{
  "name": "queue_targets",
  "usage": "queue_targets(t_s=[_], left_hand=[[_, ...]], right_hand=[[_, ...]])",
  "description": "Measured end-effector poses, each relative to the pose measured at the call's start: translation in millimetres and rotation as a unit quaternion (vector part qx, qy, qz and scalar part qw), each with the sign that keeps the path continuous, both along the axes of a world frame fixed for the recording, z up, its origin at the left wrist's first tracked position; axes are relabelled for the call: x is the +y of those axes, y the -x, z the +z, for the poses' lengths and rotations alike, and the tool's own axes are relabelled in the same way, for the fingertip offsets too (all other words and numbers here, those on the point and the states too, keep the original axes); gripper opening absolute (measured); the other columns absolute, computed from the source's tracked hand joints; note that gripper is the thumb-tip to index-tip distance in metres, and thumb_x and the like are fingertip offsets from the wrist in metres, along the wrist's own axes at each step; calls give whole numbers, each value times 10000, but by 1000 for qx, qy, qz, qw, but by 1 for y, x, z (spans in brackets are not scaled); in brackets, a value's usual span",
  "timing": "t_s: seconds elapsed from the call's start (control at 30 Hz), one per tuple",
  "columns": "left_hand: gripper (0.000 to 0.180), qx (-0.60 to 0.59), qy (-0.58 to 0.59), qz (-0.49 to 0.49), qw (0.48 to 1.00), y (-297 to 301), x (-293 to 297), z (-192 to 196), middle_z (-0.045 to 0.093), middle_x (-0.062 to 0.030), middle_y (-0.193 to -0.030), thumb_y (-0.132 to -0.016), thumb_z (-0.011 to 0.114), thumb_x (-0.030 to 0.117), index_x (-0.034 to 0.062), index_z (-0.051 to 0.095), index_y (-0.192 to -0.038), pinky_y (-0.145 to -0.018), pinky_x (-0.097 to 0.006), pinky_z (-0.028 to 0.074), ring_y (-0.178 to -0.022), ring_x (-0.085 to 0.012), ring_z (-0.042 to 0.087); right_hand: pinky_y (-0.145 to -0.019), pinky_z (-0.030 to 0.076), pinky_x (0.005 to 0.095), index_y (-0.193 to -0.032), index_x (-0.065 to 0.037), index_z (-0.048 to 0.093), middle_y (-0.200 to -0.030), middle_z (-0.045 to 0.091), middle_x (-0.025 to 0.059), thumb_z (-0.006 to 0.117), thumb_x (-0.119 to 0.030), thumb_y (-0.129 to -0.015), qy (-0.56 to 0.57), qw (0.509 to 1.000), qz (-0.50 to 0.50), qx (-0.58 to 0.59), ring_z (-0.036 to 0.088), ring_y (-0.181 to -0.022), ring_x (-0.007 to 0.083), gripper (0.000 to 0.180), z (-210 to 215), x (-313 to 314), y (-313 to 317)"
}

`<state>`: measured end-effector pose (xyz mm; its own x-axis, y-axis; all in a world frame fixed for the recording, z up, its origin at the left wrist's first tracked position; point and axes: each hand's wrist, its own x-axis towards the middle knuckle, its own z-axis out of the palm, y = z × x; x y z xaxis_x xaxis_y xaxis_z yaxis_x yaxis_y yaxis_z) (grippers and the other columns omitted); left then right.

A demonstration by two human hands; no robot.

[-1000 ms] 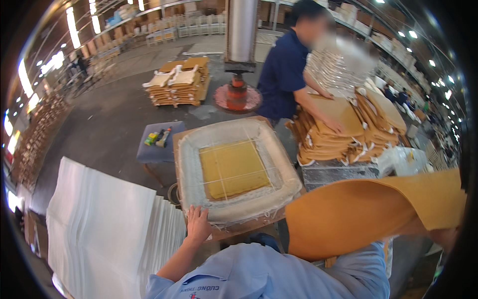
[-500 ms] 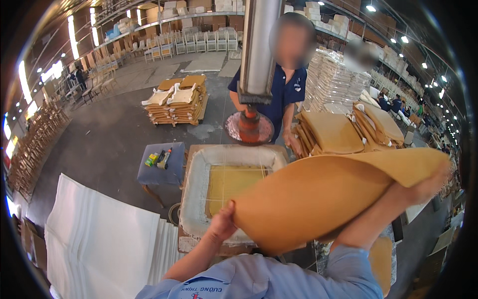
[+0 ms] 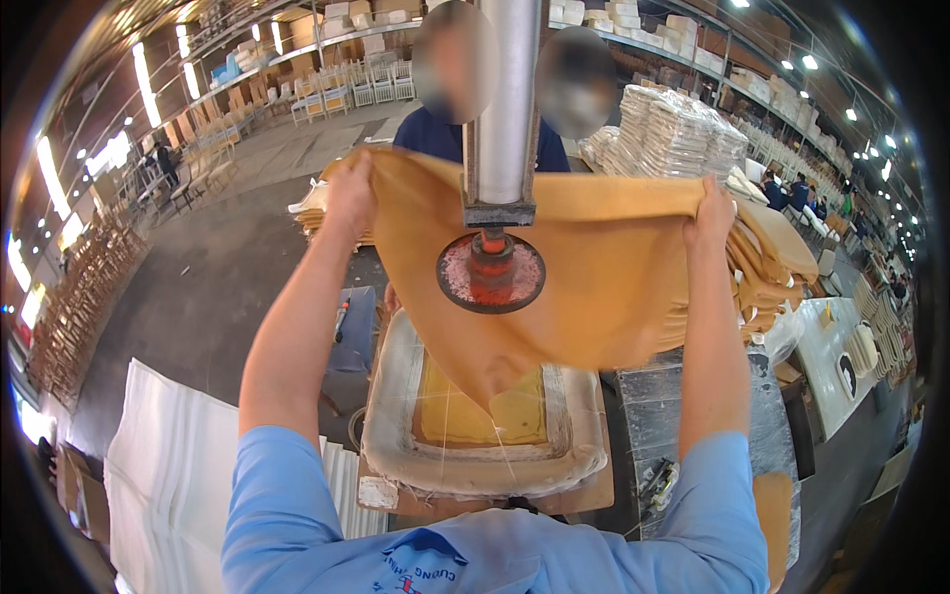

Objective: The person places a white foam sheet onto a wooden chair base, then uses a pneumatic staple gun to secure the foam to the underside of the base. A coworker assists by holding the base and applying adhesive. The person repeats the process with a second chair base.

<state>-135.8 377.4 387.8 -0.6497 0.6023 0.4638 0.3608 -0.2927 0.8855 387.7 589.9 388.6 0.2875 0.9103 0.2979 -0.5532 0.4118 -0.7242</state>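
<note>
Spreading tan sheet [image 3: 594, 287] above padded mould [image 3: 485, 416], left hand [image 3: 353, 193] and right hand [image 3: 711, 213] fingers pinching top corners; next, I'd guess, you lower it centred under press ram [image 3: 492, 267].

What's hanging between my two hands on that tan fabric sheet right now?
In the head view, between the left hand and right hand, the grey metal press column hangs with its round red-centred disc, in front of the tan fabric sheet.

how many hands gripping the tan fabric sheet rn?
2. Left hand pinches the tan fabric sheet's upper-left corner; right hand holds its upper-right edge. A co-worker stands behind the sheet; their hands are hidden.
</note>
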Motion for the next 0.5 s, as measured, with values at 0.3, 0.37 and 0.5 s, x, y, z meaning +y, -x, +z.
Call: queue_targets(t_s=[0.3,0.37,0.5], left_hand=[[406,-46,-77,7,996,9,-22,41,762,-86,-1276,-1144,620,307,-5,697,-1392,-996,-365,544,-1130,-185,698],[402,-37,-3,40,999,13,-29,14,762,-87,-1280,-1144,613,304,2,701,-1394,-1002,-359,537,-1148,-181,695],[416,-67,41,12,997,19,-42,-54,762,-99,-1294,-1139,611,314,6,705,-1401,-1011,-361,529,-1169,-182,693]], right_hand=[[-615,525,382,-1186,-130,643,-1041,693,58,673,-352,-1095,111,985,55,-121,679,-857,217,241,2,21,19],[-603,530,369,-1169,-146,640,-1024,682,54,689,-370,-1085,168,975,57,-137,670,-858,212,245,-27,16,32],[-601,531,379,-1170,-161,634,-1038,672,62,702,-362,-1071,258,951,59,-160,668,-906,235,234,-84,12,42]])
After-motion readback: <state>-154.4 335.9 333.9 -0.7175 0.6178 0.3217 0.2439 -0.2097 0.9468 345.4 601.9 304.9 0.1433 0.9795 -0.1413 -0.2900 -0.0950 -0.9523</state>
